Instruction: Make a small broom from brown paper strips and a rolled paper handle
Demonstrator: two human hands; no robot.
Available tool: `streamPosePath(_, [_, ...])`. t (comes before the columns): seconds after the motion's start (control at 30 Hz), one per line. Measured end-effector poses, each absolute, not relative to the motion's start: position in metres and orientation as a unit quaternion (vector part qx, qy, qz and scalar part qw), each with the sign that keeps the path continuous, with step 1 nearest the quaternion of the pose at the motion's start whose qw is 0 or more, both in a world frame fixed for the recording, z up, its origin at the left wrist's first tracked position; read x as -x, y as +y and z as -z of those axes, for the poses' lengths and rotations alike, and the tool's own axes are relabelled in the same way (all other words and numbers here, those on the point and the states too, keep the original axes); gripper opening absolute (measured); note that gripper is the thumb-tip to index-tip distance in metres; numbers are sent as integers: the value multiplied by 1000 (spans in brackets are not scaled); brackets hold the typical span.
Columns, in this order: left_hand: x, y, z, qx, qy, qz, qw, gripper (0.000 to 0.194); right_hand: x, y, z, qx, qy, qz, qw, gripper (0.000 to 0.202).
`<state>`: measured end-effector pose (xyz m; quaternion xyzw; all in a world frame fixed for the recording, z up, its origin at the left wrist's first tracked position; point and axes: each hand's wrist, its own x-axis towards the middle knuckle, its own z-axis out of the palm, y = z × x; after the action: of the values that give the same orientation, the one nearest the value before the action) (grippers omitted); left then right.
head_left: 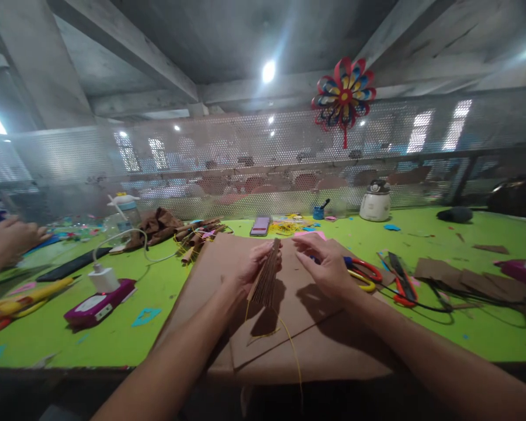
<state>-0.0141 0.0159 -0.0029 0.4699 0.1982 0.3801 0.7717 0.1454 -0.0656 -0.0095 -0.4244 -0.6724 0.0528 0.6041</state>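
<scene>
The left hand [256, 262] has its fingers closed on the pleated brown paper [265, 278] — fully folded, yellow string [294, 345] trailing toward six o'clock, its ends loose. The right hand [324, 263], two o'clock of it, holds nothing — fingers loosely parted above the brown sheet [254, 351].

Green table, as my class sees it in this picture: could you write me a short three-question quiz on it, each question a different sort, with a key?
1. What is the left hand holding?
A. scissors
B. folded brown paper
C. a cutter

2. True or false: the phone lies to the left of the white flask.

3. Fill in the missing colour: a ______ thread hangs below the folded brown paper.

Key: 1. B; 2. true; 3. yellow
</scene>
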Motion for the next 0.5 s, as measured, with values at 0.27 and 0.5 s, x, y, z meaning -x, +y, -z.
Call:
streamPosePath(0.27, [8, 10, 17, -502, 177, -305, 790, 23, -142, -69, 6, 405, -745, 26, 530, 31])
streamPosePath(0.5, [5, 10, 18, -582, 169, -242, 757, 20, -153, -63, 5, 350, -780, 58, 516, 5])
